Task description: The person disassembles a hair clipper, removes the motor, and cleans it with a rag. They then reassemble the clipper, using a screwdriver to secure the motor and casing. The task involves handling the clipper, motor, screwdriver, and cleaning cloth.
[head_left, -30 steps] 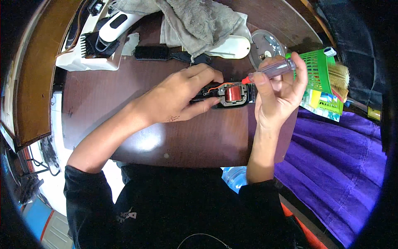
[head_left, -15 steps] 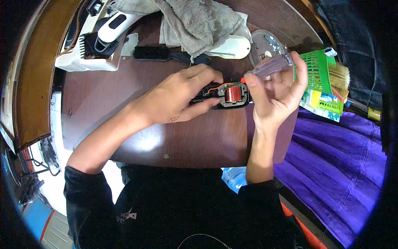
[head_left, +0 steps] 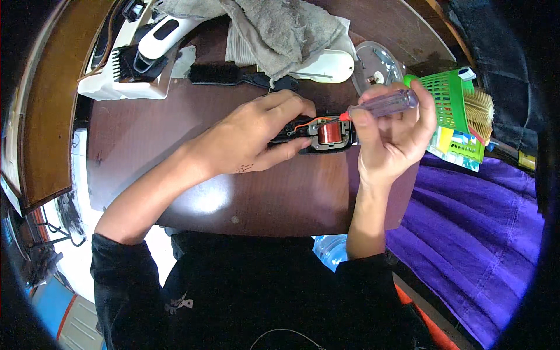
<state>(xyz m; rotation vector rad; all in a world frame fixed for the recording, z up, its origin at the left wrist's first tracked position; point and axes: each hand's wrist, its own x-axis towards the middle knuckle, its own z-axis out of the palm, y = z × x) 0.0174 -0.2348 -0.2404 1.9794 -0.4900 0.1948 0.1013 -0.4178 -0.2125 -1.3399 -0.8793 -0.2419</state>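
Observation:
An opened hair clipper [head_left: 331,133] lies on the dark wooden table, its copper coil and an orange wire laid bare in a black housing. My left hand [head_left: 262,131] is closed around the housing's left end, fingers on the far side and thumb on the near side. In my right hand [head_left: 394,125] is a screwdriver [head_left: 385,104] with a clear purplish handle and a red collar, pinched between thumb and fingers. Its shaft slants down leftward over the coil, near the orange wire; I cannot tell exactly what the tip touches.
A black brush [head_left: 216,74], a grey cloth [head_left: 280,35] and a cream clipper cover [head_left: 326,66] lie at the back. A round clear dish [head_left: 376,64] holds small parts. White clippers [head_left: 166,38] rest at back left; a green basket [head_left: 443,99] stands right.
The screwdriver's handle has tipped lower and slightly to the right, along with my right hand. My left hand and the clipper have hardly moved.

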